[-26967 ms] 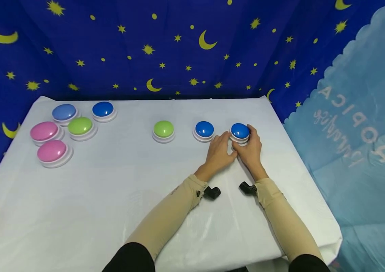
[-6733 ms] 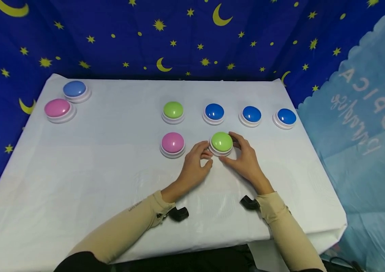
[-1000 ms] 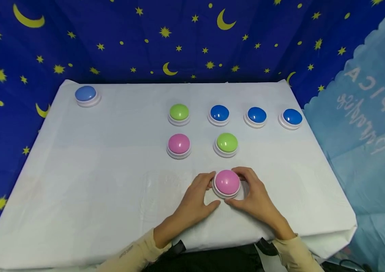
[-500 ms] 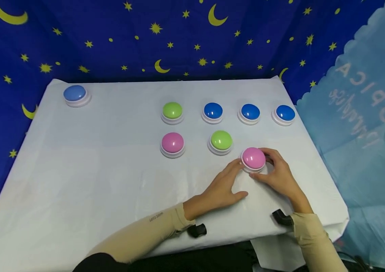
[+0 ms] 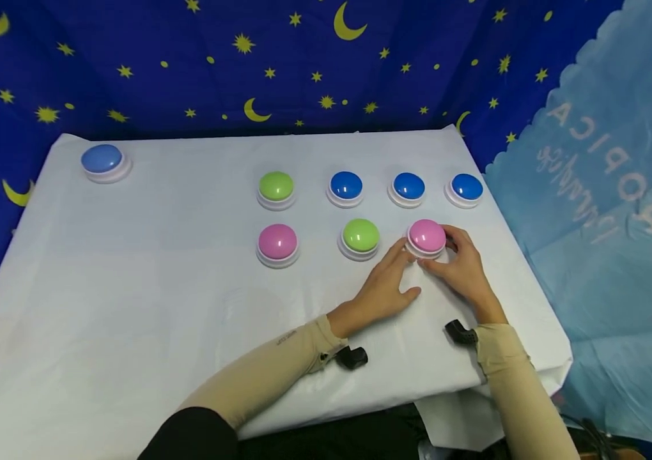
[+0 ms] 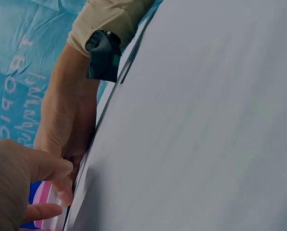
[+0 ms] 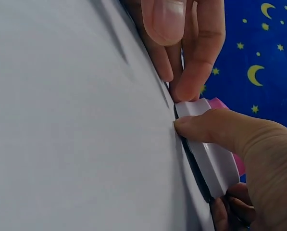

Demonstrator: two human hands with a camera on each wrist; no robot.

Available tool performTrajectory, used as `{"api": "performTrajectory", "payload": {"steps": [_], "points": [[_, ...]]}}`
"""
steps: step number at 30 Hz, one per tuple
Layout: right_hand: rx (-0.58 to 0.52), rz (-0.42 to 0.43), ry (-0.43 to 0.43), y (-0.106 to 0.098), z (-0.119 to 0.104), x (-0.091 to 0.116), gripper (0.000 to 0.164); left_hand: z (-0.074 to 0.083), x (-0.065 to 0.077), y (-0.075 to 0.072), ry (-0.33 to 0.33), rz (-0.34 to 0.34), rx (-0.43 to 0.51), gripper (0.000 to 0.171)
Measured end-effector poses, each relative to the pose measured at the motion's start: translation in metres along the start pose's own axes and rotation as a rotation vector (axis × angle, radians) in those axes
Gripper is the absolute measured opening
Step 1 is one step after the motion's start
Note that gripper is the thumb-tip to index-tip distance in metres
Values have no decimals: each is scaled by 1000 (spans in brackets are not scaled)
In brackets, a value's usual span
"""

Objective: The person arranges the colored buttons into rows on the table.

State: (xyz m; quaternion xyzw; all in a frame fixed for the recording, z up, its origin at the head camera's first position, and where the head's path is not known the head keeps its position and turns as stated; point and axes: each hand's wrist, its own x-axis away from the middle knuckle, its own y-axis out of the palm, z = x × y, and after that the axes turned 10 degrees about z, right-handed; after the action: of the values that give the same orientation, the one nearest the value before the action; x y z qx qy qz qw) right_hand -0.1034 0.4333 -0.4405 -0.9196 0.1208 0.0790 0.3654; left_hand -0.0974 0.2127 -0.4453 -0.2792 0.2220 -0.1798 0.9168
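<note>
In the head view a pink push button [image 5: 427, 236] with a white round base stands at the right end of the front row. My right hand [image 5: 464, 268] grips its base, thumb at the near side and fingers at the right. The right wrist view shows that thumb pressed on the white base [image 7: 205, 154]. My left hand [image 5: 380, 291] touches the left side of the same base with its fingertips, its thumb held apart. Left of it in the row are a green button [image 5: 360, 235] and another pink button [image 5: 277, 241].
Behind runs a row of a green button [image 5: 276, 186] and three blue ones, the rightmost blue button [image 5: 466, 186] near the table's right edge. A paler blue button [image 5: 102, 159] sits at the far left corner of the white-covered table [image 5: 130, 306]. A starry curtain [image 5: 188, 38] hangs behind.
Over the last second both hands moved the pink button right and away from me, from the front to the row's end. Earlier, other buttons left the left-hand cluster and came to stand in the two rows.
</note>
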Motion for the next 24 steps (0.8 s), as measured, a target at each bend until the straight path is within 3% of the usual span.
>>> {"api": "performTrajectory", "payload": {"steps": [7, 24], "points": [[9, 50, -41, 7, -1, -5, 84, -2, -3, -2, -21, 15, 0, 49], [29, 85, 31, 13, 0, 1, 88, -9, 0, -1, 7, 11, -13, 33]]}}
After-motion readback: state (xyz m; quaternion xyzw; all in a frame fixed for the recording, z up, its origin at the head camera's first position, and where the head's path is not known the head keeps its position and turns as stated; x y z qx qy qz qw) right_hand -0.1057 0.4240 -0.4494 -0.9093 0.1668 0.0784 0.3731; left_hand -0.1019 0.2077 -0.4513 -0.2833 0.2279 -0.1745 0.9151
